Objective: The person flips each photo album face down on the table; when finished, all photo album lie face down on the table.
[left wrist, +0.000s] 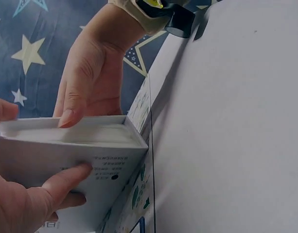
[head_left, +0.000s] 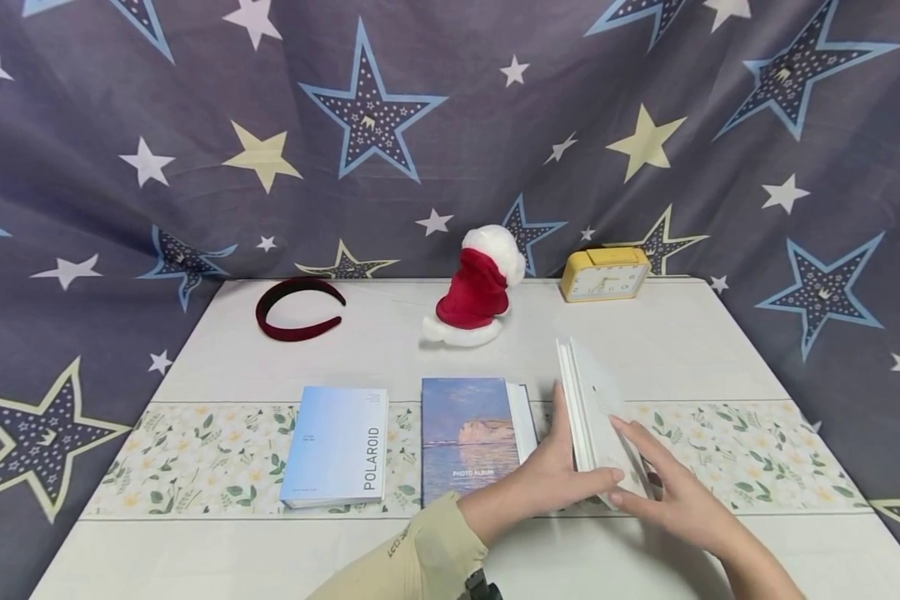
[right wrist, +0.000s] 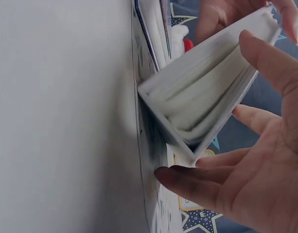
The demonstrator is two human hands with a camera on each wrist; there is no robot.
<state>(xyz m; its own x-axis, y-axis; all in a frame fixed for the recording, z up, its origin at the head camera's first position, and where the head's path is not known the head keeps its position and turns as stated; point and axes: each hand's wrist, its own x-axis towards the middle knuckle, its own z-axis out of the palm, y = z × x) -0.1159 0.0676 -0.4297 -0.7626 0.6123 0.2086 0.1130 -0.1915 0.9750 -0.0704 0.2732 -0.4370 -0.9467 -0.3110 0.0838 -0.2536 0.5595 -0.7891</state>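
Observation:
A white hardcover album (head_left: 598,417) stands tilted on edge between both hands, to the right of the blue photo album. My left hand (head_left: 551,475) grips it from the left, fingers along one cover and the thumb over the page edge, as the left wrist view shows. From the right, my right hand (head_left: 671,487) holds the same album, its thumb at the page edge and its fingers spread along the other cover. Pages show between the covers in the right wrist view. The PHOTO ALBUM book (head_left: 468,433) with a seaside painting lies flat next to the left hand.
A pale blue POLAROID album (head_left: 335,446) lies flat farther left. Along the back are a dark red headband (head_left: 288,333), a red and white Santa hat (head_left: 474,292) and a yellow clock (head_left: 606,275). A star-patterned curtain (head_left: 450,108) surrounds the table (head_left: 195,550).

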